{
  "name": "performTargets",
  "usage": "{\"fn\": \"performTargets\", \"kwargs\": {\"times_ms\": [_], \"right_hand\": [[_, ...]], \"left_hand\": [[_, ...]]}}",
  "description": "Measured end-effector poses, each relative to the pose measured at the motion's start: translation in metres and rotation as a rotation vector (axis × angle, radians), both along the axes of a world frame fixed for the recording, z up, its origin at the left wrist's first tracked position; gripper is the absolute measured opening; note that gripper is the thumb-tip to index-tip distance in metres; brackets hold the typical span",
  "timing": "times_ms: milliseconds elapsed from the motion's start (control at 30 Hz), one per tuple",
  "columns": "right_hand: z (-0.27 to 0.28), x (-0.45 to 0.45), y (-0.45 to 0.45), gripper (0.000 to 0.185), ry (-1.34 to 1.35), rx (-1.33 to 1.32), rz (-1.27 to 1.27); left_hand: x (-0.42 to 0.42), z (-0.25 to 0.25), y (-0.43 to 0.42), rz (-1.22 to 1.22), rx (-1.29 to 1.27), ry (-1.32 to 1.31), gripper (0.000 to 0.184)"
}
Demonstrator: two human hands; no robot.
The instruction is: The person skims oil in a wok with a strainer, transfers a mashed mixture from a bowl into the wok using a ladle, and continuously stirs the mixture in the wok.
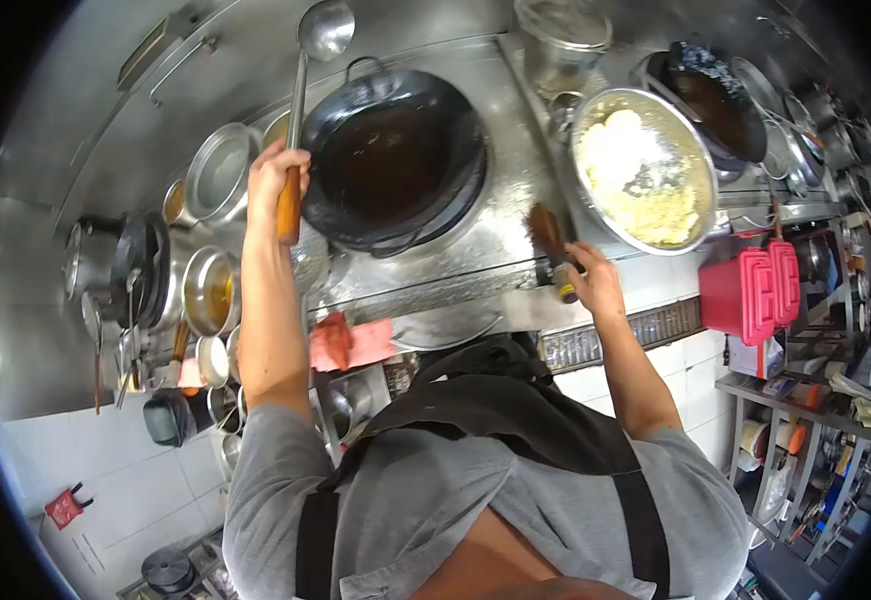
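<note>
A stainless-steel cooking counter (517,130) forms the main work surface. A large, round, black metal wok (453,115), with a loop handle at its far edge, sits on the counter ahead of the person; its interior is dark and glossy. To the right of the wok, and apart from it, is a wide, round, silver metal bowl (697,140) containing pale yellow food (663,222). A long steel ladle (299,100) with a wooden handle is held at the left side of the wok, its cup pointing away from the person. The left hand (272,180) is wrapped around the ladle's handle, fingers curled. A short, brown-bristled brush (549,238) is located between the wok and the bowl, near the counter's front edge, bristles directed away from the person. The right hand (597,285) grips the brush by its near end, fingers bent around it.
</note>
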State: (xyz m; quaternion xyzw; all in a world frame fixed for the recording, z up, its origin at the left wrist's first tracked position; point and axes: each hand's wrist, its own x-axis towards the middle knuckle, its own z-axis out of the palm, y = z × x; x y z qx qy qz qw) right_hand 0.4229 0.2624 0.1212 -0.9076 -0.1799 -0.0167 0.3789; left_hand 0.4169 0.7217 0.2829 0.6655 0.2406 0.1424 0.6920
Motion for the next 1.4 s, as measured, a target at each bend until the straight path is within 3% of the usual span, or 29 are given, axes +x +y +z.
{"fn": "performTargets", "kwargs": {"times_ms": [167, 300, 367, 433, 500, 567, 600, 667, 700, 767, 833, 900, 1000, 1133, 1200, 1233, 1300, 1400], "right_hand": [[0.099, 0.117, -0.072, 0.034, -0.368, 0.061, -0.116], [0.128, 0.244, -0.103, 0.041, -0.72, -0.258, -0.158], [0.1, 0.31, -0.121, 0.047, -0.692, -0.5, -0.168], [0.079, 0.356, -0.129, 0.049, -0.214, -0.627, -0.183], [0.053, 0.377, -0.132, 0.044, -0.273, -0.655, -0.097], [0.086, 0.34, -0.088, 0.033, 0.151, -0.401, -0.211], [0.076, 0.349, -0.076, 0.033, 0.145, -0.409, -0.184], [0.043, 0.359, -0.062, 0.026, 0.235, -0.051, -0.08], [0.043, 0.347, -0.052, 0.026, 0.232, -0.057, -0.071], [0.039, 0.301, -0.024, 0.023, 0.173, 0.206, -0.073], [0.031, 0.246, 0.004, 0.021, 0.225, 0.477, -0.035], [0.05, 0.184, 0.03, 0.024, 0.338, 0.573, 0.026], [0.052, 0.145, 0.056, 0.045, 0.434, 0.389, 0.097], [0.038, 0.12, 0.09, 0.046, 0.413, 0.136, 0.144], [0.032, 0.102, 0.101, 0.042, 0.627, 0.117, 0.236], [0.015, 0.098, 0.104, 0.033, 0.695, 0.202, 0.254], [0.031, 0.067, 0.117, 0.009, 0.848, 0.369, 0.254], [0.026, 0.035, 0.128, 0.01, 0.993, 0.488, 0.247]], "left_hand": [[-0.039, -0.014, -0.052, -0.216, -0.62, -0.298, 0.045], [-0.104, -0.021, -0.094, -0.168, -0.834, -0.289, 0.055], [-0.139, -0.026, -0.111, -0.168, -0.868, -0.302, 0.058], [-0.178, -0.034, -0.123, -0.165, -0.894, -0.331, 0.062], [-0.217, -0.034, -0.144, -0.054, -0.944, -0.352, 0.065], [-0.256, -0.037, -0.16, -0.022, -0.932, -0.414, 0.068], [-0.278, -0.038, -0.165, 0.057, -0.923, -0.409, 0.07], [-0.314, -0.041, -0.169, 0.142, -0.844, -0.398, 0.07], [-0.324, -0.042, -0.169, 0.17, -0.792, -0.384, 0.069], [-0.333, -0.04, -0.167, 0.239, -0.701, -0.332, 0.065], [-0.335, -0.041, -0.158, 0.401, -0.387, -0.047, 0.059], [-0.326, -0.042, -0.148, 0.488, -0.256, 0.117, 0.052], [-0.313, -0.057, -0.125, 0.566, -0.11, 0.332, 0.049], [-0.322, -0.082, -0.104, 0.541, -0.207, 0.322, 0.049], [-0.329, -0.087, -0.1, 0.521, -0.259, 0.257, 0.049], [-0.332, -0.087, -0.097, 0.506, -0.297, 0.215, 0.049], [-0.336, -0.09, -0.091, 0.487, -0.315, 0.211, 0.055], [-0.335, -0.084, -0.088, 0.482, -0.32, 0.214, 0.061]]}}
